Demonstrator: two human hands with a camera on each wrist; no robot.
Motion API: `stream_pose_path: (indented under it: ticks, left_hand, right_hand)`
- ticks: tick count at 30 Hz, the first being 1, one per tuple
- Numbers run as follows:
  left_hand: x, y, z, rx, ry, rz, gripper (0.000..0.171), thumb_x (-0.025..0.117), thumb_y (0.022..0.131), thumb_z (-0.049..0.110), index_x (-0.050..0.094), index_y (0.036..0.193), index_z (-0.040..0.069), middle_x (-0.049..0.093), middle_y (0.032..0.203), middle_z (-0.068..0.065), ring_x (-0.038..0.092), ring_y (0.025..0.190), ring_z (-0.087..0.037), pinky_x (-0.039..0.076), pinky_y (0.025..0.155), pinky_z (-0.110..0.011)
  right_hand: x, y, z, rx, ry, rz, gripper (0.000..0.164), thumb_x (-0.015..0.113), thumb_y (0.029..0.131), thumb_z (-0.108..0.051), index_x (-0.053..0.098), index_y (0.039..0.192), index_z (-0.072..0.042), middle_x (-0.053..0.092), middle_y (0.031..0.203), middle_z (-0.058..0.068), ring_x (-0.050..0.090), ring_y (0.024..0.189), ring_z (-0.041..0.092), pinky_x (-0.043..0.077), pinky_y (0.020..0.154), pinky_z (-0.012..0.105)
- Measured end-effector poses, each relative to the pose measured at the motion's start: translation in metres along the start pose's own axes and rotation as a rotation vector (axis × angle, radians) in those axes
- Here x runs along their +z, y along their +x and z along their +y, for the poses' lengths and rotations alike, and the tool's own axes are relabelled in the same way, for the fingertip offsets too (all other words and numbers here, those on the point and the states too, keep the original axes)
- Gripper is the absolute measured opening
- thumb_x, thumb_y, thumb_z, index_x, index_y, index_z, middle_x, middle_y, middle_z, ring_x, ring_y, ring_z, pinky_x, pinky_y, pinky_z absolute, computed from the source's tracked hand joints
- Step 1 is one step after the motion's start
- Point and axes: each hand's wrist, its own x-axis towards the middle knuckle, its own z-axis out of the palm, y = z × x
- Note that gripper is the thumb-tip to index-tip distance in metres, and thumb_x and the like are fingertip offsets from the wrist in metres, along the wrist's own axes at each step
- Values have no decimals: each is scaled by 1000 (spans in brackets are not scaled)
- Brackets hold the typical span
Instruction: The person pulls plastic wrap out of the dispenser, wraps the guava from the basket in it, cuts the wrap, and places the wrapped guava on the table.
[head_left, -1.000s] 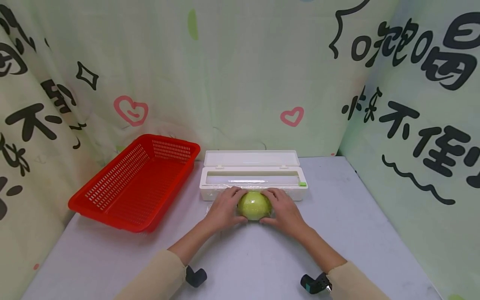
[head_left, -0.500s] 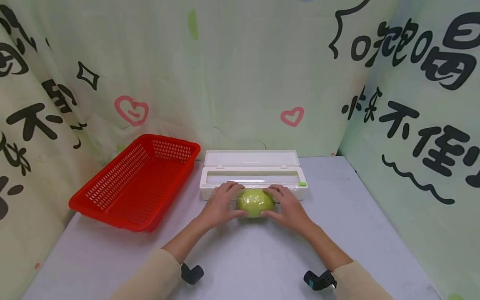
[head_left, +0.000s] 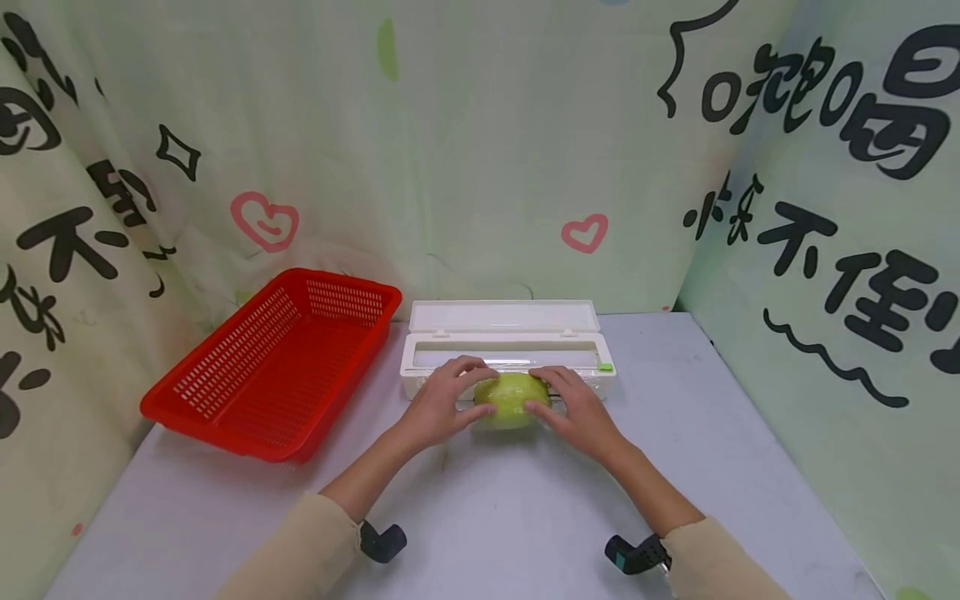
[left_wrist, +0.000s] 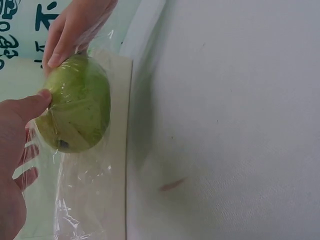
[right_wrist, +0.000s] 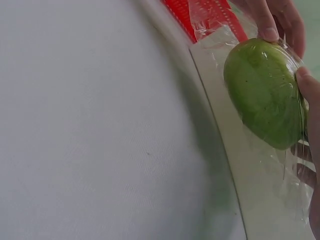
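Note:
A plump green fruit [head_left: 512, 402] is held between both hands at the front of a white cling film dispenser [head_left: 600, 382]. Clear cling film [left_wrist: 75, 205] covers the fruit and hangs loose beyond it in both wrist views. My left hand [head_left: 441, 404] grips the fruit's left side, thumb toward me and fingers over the far side. On the opposite side, my right hand [head_left: 581, 412] holds it the same way. The left wrist view shows the left thumb pressing on the wrapped skin. Much of the dispenser's front is hidden behind fruit and hands.
The dispenser's lid [head_left: 502, 317] stands open at the back, and a green slider [head_left: 605, 367] sits at its right end. To the left stands a red perforated basket [head_left: 217, 440]. A printed curtain [head_left: 480, 167] closes off the back of the white table [head_left: 495, 517].
Both hands have lifted the fruit slightly and moved it a little away from me toward the dispenser, turning it so that it lies broader. The basket and dispenser stay put.

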Motion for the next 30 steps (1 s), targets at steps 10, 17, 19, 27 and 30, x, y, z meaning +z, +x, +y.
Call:
stream_pose_path:
  ticks: [10,17,19,27,30]
  left_hand:
    - [2,0,8,132,176,63,39,74,83,39,67,119,25,63,119,5,58,112,-13,50,95,-34]
    - [7,-2,14,140,336,39,77,80,68,59,56,132,23,58,130,3,53,122,-15,48,100,-37]
    - [8,-2,16,134,346,43,81,83,66,56,53,134,21,57,131,1,52,123,-16,48,100,-38]
    - [8,0,15,99,306,54,77,87,68,41,53,132,17,57,130,0,52,122,-17,48,97,-36]
    - [3,3,13,82,270,29,75,87,68,41,55,132,18,57,130,1,52,122,-16,47,96,-36]
  right_hand:
    - [-4,4,-5,55,43,17,43,67,90,-32,58,127,-12,61,124,7,56,118,25,49,100,46]
    - [-5,7,-5,86,65,27,39,64,93,-32,60,126,-11,62,123,9,57,118,27,48,100,48]
    - [-5,9,-5,95,68,29,39,63,93,-33,60,125,-11,62,122,9,58,116,27,50,98,47]
    - [-6,13,-7,119,117,28,40,61,95,-35,60,125,-9,63,121,9,59,107,23,52,91,44]
    - [-10,14,-7,133,160,33,40,59,96,-33,59,127,-8,62,124,9,59,108,25,53,90,44]
